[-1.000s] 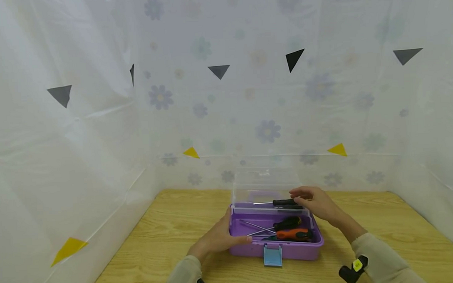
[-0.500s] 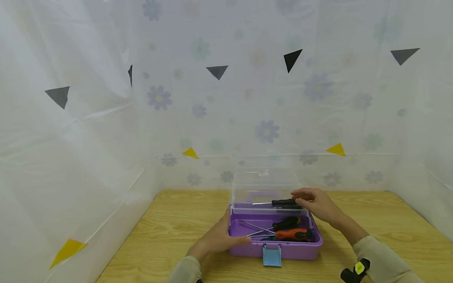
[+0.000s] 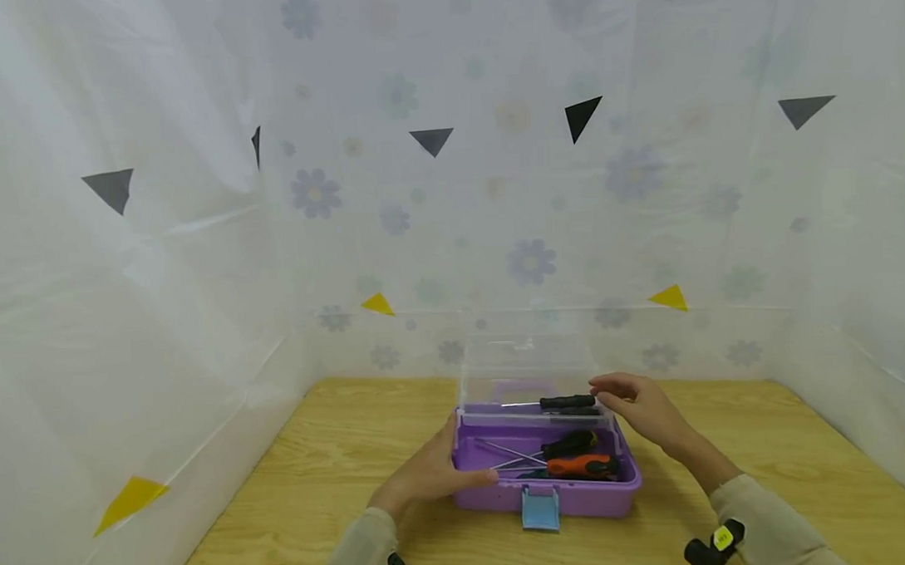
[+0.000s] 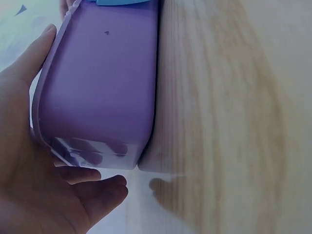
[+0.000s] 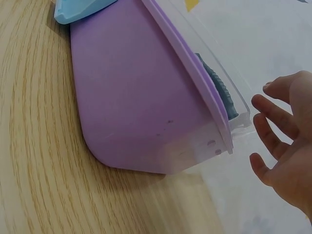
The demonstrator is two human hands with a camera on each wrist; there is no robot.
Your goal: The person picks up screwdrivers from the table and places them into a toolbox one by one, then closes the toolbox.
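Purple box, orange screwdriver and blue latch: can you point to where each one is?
purple box (image 3: 580, 496): head view, on its front wall right of the latch.
orange screwdriver (image 3: 579, 467): head view, on the middle of its orange handle inside the box.
blue latch (image 3: 539, 509): head view, on the middle of the flap.

No text, label, brand or number can be read in any view. The purple box (image 3: 546, 495), its blue latch (image 3: 540, 509) and the screwdrivers (image 3: 579, 465) inside show no legible marking. The sheet (image 3: 495, 214) behind carries only printed flowers and plain black and yellow triangles (image 3: 583, 116). A small yellow tag (image 3: 722, 538) on the right sleeve is too small to read.
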